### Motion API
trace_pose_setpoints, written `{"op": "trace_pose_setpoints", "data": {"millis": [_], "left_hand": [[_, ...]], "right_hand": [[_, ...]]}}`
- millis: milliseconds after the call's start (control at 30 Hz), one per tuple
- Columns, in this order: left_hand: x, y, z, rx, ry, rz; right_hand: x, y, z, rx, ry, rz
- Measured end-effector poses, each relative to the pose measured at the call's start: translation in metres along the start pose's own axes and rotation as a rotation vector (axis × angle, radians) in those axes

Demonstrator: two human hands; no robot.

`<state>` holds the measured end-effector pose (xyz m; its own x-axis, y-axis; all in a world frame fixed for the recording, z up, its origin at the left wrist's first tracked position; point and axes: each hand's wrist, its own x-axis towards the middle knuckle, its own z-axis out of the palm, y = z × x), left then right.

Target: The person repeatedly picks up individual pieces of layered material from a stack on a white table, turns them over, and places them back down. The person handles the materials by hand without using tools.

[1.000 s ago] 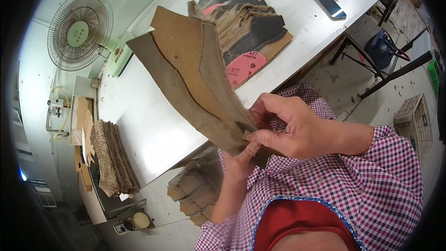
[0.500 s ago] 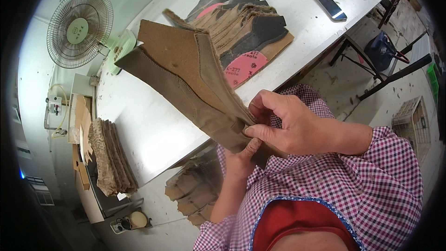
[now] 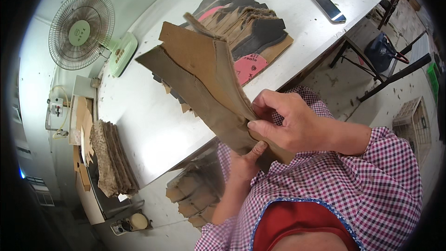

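Both my hands hold a bundle of tan suede-like shoe-upper pieces (image 3: 200, 76), raised above the white table (image 3: 153, 125). My right hand (image 3: 288, 121) pinches the lower end of the bundle from above, thumb pressed on its edge. Beneath it, my left hand (image 3: 244, 162) supports the same end, mostly hidden behind the pieces. A stack of brown, dark grey and pink cut pieces (image 3: 251, 32) lies on the table beyond the bundle.
A green desk fan (image 3: 88, 32) stands at the table's left end. A phone (image 3: 329, 8) lies far right on the table. Stacked fuzzy pieces (image 3: 111, 158) sit on a side shelf at left, cardboard-coloured pieces (image 3: 193, 195) lie below the table, and a chair with a bag (image 3: 385, 51) stands at right.
The bundle has tilted and shifted slightly right and lower in my hands; my right thumb has slid along its edge. Both hands keep their hold.
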<state>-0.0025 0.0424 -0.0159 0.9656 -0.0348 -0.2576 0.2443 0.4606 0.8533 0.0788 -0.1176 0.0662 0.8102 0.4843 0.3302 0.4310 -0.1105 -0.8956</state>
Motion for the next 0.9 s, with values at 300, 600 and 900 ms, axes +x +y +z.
{"op": "trace_pose_setpoints", "data": {"millis": [300, 600, 900], "left_hand": [[0.001, -0.009, -0.001, 0.016, 0.003, -0.038], [-0.005, -0.019, 0.013, 0.107, 0.044, 0.006], [-0.007, -0.019, 0.017, 0.197, 0.057, -0.016]], "right_hand": [[0.004, -0.004, 0.006, -0.084, 0.142, -0.075], [0.017, 0.009, 0.005, 0.077, 0.243, -0.055], [0.055, 0.004, -0.012, 0.147, 0.357, -0.077]]}}
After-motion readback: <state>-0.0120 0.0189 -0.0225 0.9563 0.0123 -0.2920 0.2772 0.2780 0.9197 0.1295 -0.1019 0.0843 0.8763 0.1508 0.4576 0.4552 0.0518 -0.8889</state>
